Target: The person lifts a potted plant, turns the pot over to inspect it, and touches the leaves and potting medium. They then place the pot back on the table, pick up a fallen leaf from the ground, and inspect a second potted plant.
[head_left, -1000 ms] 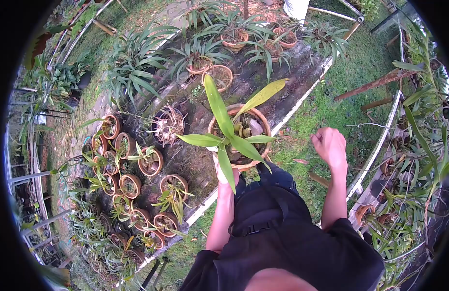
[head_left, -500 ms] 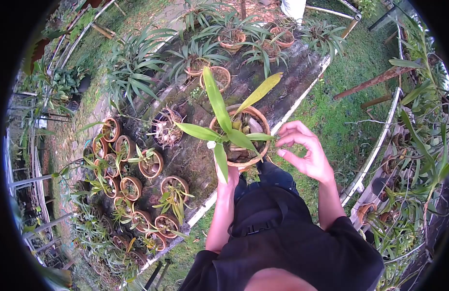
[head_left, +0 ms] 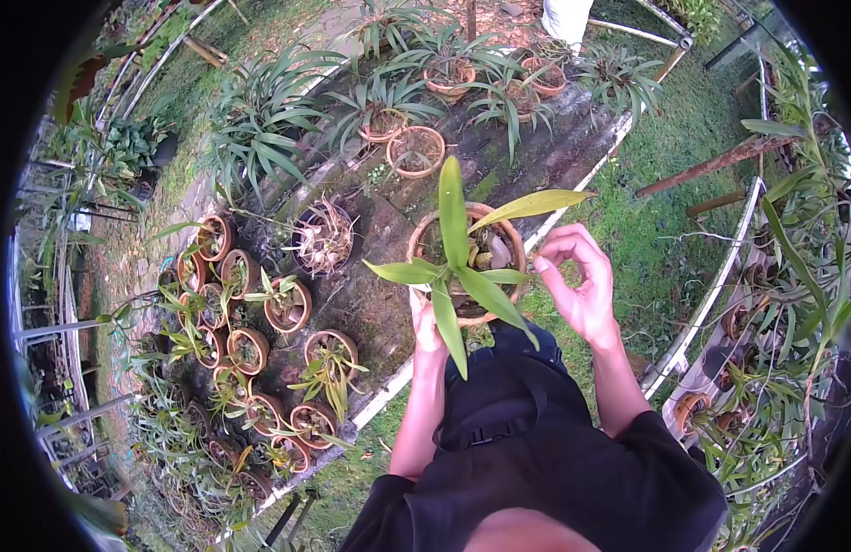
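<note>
A round terracotta flowerpot (head_left: 418, 241) is in front of me at the table's near edge. In it grows a plant with broad green leaves (head_left: 454, 216) and one yellowing leaf (head_left: 534, 204); pale chunks lie inside the pot. My left hand (head_left: 427, 324) is closed on the pot's left side, its fingers partly hidden by the rim and leaves. Beside the right rim, my right hand (head_left: 582, 287) has its fingers curled, thumb and forefinger tips together. Whatever they may pinch is too small to make out.
Several small potted plants (head_left: 249, 353) crowd the table's left. A hanging-style basket of pale roots (head_left: 324, 237) stands nearer. Larger spiky plants (head_left: 384, 101) line the far end. Grass (head_left: 600, 221) and a low white rail (head_left: 719, 290) lie to the right. A person's pale clothing (head_left: 566, 17) shows at the top.
The plant has swung clockwise, its leaves now pointing further right and toward me. My right thumb and forefinger have come together. The view has shifted slightly.
</note>
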Demonstrator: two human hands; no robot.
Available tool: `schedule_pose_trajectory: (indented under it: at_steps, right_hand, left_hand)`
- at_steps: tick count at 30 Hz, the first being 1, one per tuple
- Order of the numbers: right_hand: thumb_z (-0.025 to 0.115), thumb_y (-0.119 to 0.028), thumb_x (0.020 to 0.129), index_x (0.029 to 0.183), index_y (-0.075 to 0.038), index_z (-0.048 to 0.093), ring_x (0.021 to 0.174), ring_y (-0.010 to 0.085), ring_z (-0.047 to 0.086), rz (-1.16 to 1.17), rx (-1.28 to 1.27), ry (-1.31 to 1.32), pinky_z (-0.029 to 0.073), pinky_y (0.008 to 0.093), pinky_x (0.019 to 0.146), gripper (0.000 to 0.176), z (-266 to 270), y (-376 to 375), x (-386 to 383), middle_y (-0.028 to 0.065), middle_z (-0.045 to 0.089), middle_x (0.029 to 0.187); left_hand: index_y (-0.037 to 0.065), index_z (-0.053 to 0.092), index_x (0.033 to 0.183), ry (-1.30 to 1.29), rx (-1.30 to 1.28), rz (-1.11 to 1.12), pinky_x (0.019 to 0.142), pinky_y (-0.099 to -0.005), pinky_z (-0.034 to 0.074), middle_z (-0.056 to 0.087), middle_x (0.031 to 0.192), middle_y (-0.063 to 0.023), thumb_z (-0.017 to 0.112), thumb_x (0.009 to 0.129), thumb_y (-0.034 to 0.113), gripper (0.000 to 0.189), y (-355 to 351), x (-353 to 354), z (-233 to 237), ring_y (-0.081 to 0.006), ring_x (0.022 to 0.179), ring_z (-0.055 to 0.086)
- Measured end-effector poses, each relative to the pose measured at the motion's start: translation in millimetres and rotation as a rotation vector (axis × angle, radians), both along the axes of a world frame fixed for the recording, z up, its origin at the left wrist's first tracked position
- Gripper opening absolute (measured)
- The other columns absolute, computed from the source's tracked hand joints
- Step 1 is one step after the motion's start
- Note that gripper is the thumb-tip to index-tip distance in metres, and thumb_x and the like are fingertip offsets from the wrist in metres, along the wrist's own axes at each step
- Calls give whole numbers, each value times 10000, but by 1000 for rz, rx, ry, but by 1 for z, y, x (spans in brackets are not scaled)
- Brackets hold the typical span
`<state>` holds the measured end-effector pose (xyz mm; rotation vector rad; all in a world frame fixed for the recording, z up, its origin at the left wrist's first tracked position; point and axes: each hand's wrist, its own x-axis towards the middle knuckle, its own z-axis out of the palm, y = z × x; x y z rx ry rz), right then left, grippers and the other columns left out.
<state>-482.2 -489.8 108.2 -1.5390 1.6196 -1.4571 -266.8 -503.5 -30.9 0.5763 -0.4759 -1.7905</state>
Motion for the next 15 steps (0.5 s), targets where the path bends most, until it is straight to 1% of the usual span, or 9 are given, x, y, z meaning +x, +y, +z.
schedule_pose_trajectory:
  at_steps: [1,3,4,5,7,8,11,12,15]
  right_hand:
    - [770,10,831,910,-14,687,765,151,588,-7,13,60,484,305,692,118,3,1,2,80,631,910]
    - [786,1,812,885,-22,694,741,153,576,-23,38,181,473,314,679,120,8,5,7,73,615,830]
    - [801,-24,796,932,-19,726,707,163,560,-17,15,212,466,331,672,155,4,5,10,65,579,744]
    - [801,-30,800,950,-14,735,699,160,552,-17,57,165,462,330,668,165,3,6,15,61,580,745]
    - [801,-42,806,984,-6,751,683,155,534,-16,141,68,456,328,660,188,0,6,30,54,581,748]
    - [792,-44,816,1009,4,763,642,128,494,19,97,-32,435,318,619,201,-6,3,36,37,573,716]
    - [779,-44,826,993,11,763,613,101,462,-16,214,-98,429,291,597,177,-24,0,46,35,613,714]
    - [767,-37,830,1004,15,762,615,94,510,-1,202,-138,447,281,601,181,-30,-3,47,52,657,731]
    - [763,-34,827,1009,16,762,670,98,597,15,203,-130,487,278,637,189,-25,-3,45,66,684,765]
  left_hand:
    - [111,146,1634,-20,-14,10,873,-317,551,573,1311,-96,606,957,154,819,1,-2,3,-162,1023,634]
    - [91,113,1637,-104,-34,47,945,-339,533,528,1370,-96,639,936,102,876,2,-12,25,-182,1114,608]
    - [77,119,1626,-166,-31,73,1010,-363,488,492,1399,-106,660,920,87,890,5,-13,16,-197,1185,563]
    - [63,125,1616,-230,-26,99,1075,-386,443,456,1428,-117,681,904,71,903,4,-16,16,-212,1257,517]
    - [47,155,1594,-381,-114,141,1129,-410,387,424,1444,-131,696,890,69,888,4,-23,20,-229,1316,466]
    - [16,221,1539,-355,-141,145,1145,-418,359,410,1435,-152,740,845,62,868,2,-26,29,-246,1325,449]
    - [-11,240,1510,-636,-352,214,1141,-422,366,391,1432,-160,764,809,46,877,-2,-29,24,-255,1333,436]
    - [-22,235,1506,-618,-346,223,1145,-425,362,383,1436,-171,782,784,41,908,0,-32,28,-268,1347,424]
    - [-29,229,1509,-553,-332,259,1159,-433,346,390,1431,-181,803,778,68,934,2,-38,37,-281,1365,414]
